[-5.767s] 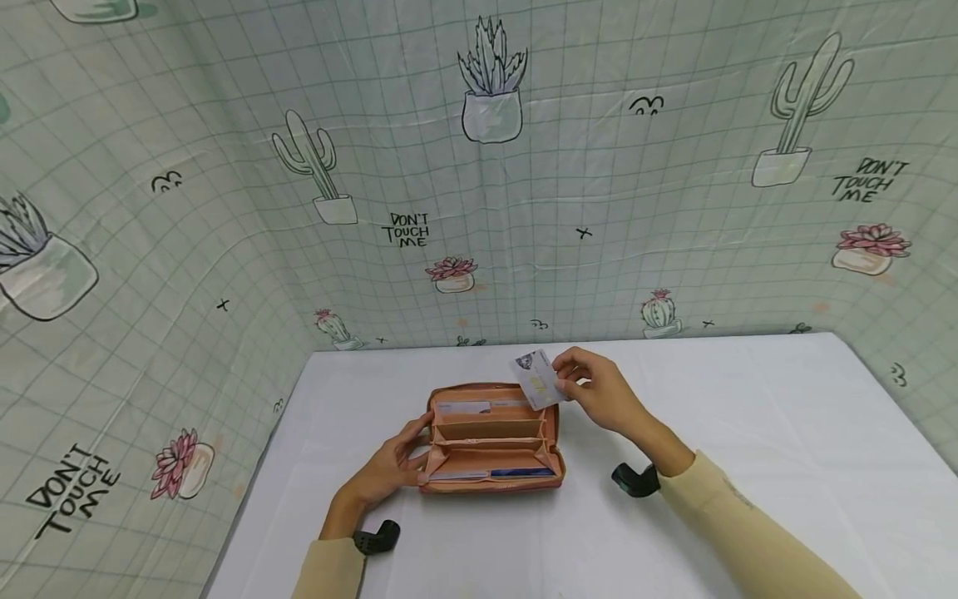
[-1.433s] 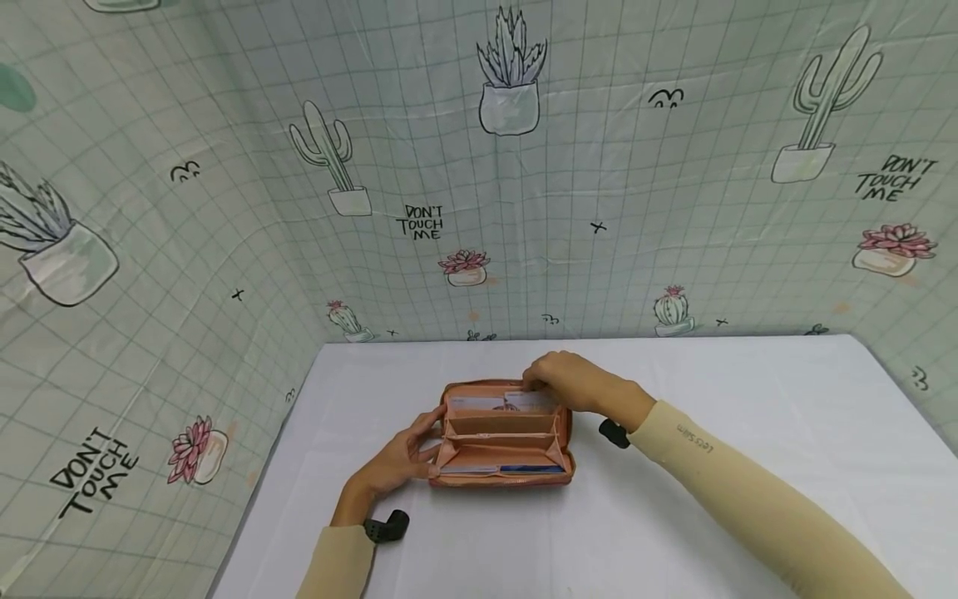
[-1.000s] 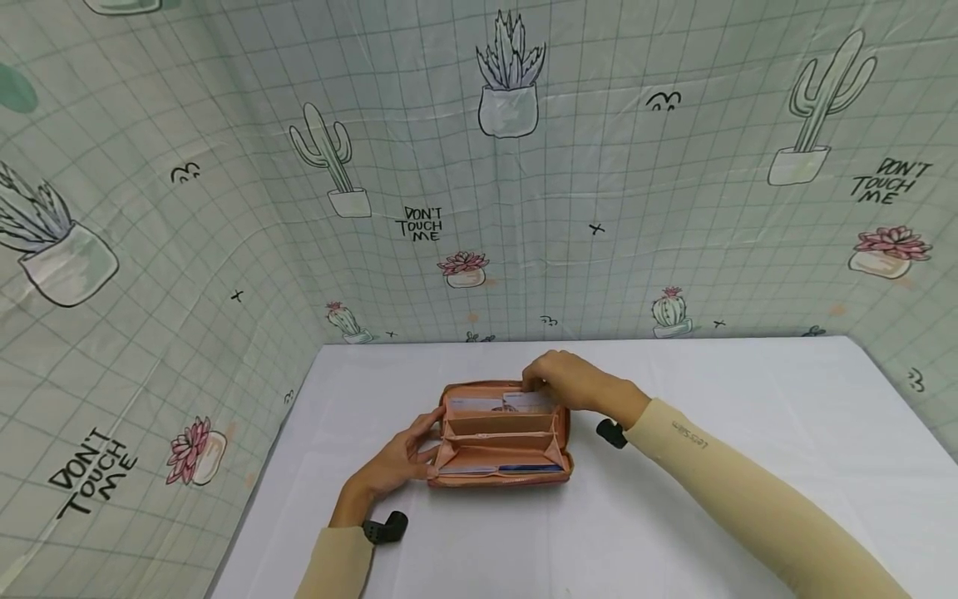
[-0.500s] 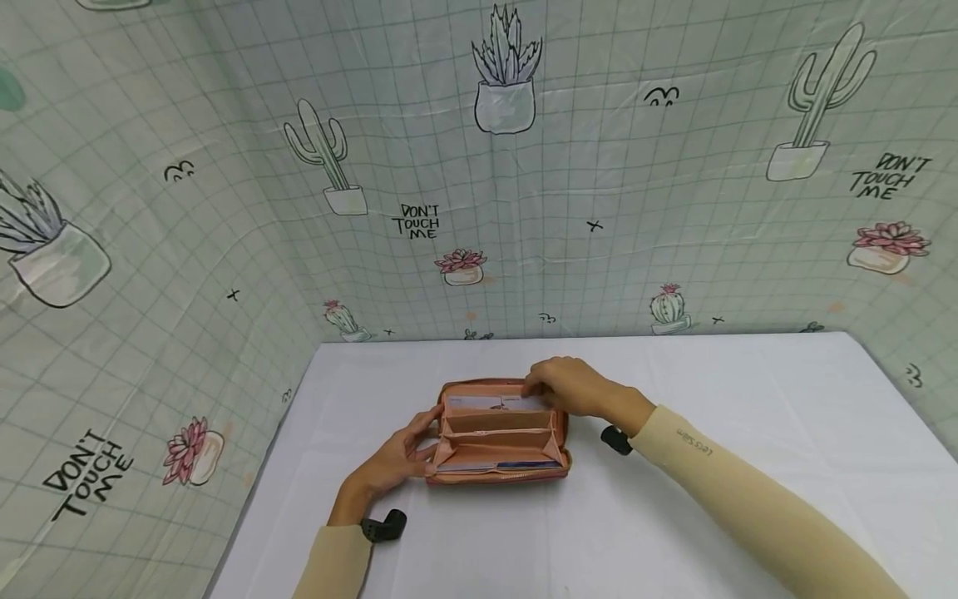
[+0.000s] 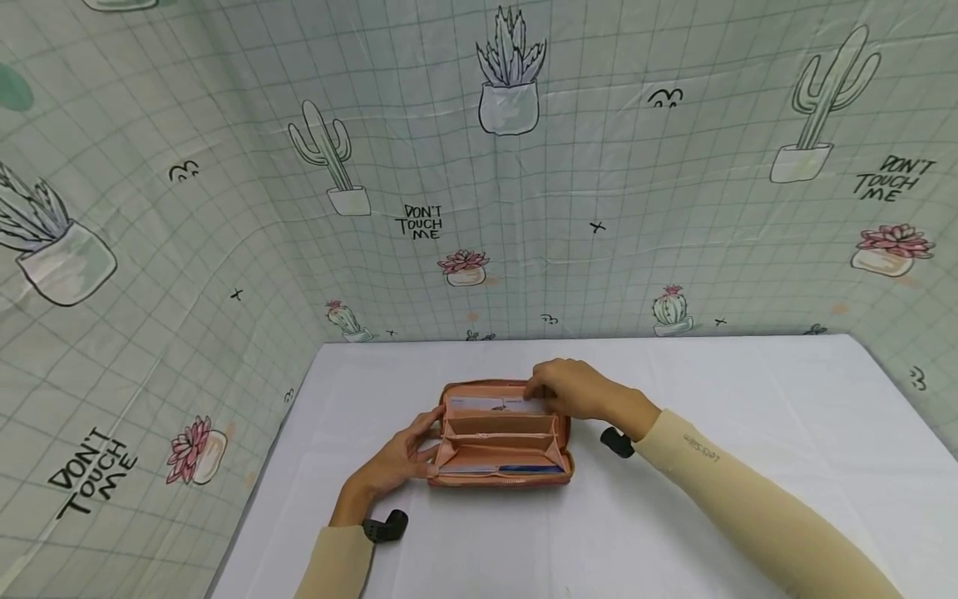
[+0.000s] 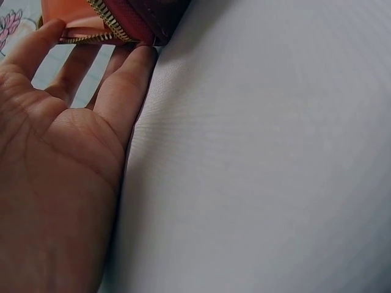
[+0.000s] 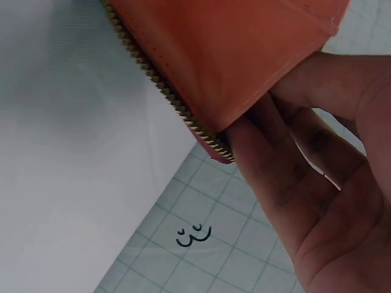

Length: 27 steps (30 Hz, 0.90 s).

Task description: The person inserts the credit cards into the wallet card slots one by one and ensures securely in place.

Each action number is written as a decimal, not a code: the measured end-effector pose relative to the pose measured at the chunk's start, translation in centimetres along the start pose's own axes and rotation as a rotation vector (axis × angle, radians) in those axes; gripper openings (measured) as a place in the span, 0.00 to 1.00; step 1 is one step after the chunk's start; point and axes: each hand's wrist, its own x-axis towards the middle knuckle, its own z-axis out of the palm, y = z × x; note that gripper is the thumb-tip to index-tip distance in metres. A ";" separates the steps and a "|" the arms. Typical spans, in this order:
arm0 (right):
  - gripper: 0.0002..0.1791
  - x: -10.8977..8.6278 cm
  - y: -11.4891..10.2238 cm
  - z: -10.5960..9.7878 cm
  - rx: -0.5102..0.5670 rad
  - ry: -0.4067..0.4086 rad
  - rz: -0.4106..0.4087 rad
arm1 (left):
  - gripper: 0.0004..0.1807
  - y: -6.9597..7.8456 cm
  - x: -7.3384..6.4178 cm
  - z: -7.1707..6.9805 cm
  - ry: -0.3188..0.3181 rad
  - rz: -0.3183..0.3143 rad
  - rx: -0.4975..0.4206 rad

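Observation:
A coral zip-around wallet (image 5: 503, 426) lies spread open on the table, its pleated compartments facing up. At its left end my left hand (image 5: 400, 449) holds it, fingers on the far half and thumb by the near half. In the left wrist view its fingertips touch the brass-zipped edge. My right hand (image 5: 580, 389) reaches over the far right corner, fingers curled at a pale card (image 5: 516, 404) in the far row of slots. The card's right part is hidden under the hand. In the right wrist view the wallet's coral side fold (image 7: 244, 55) covers the fingertips.
Another pale card (image 5: 470, 403) sits left of it in the far row. The near row holds a whitish card (image 5: 467, 470) and a blue card (image 5: 530, 469). The white table (image 5: 674, 516) meets a patterned cloth wall (image 5: 569, 166) behind and at the left.
The right hand has brought the pale card down from above the wallet into the far right slot, where it now sits lower. The left hand stays at the wallet's left end.

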 end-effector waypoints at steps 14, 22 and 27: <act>0.06 0.2 -1.2 -0.4 -0.029 -0.021 -0.036 | 0.49 0.1 0.0 -0.2 -0.019 0.004 -0.009; 0.06 0.1 -1.3 -0.3 -0.007 -0.039 -0.002 | 0.50 0.0 0.2 -0.2 -0.026 0.006 -0.009; 0.08 -0.2 -1.3 0.1 0.048 -0.058 0.060 | 0.48 0.0 0.1 -0.2 -0.031 -0.003 -0.022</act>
